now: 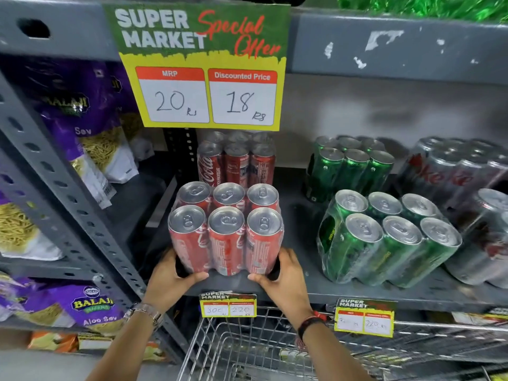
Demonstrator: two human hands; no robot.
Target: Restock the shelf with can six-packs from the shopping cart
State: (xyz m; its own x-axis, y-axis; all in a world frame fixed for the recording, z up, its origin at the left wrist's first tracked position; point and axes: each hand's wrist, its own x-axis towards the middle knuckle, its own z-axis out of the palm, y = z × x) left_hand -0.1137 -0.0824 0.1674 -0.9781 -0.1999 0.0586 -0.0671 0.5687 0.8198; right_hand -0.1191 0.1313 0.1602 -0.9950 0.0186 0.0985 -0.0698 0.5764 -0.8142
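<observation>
- The left hand clasps the lower left corner of a shrink-wrapped six-pack of red cola cans with silver tops, thumb laid along the pack's front bottom edge and fingers wrapped round its left side.
- The right hand mirrors it at the lower right corner, thumb under the front edge, fingers curled round the right side.
- A metal-link watch sits on the left wrist; a dark band with a red thread circles the right wrist.
- The red pack stands upright at the front edge of the grey metal shelf, towards its left end.
- Just behind it, a second red cola six-pack stands deeper on the shelf.
- To the right, well apart from the held pack, a shrink-wrapped six-pack of green cans sits near the front edge, with another green six-pack behind it.
- Silver can packs fill the shelf's right end.
- A yellow-and-green special-offer sign hangs from the shelf above; small yellow price tags are fixed to the front edge.
- Below the front edge stands a wire shopping cart.
- Purple snack bags fill the rack to the left.
</observation>
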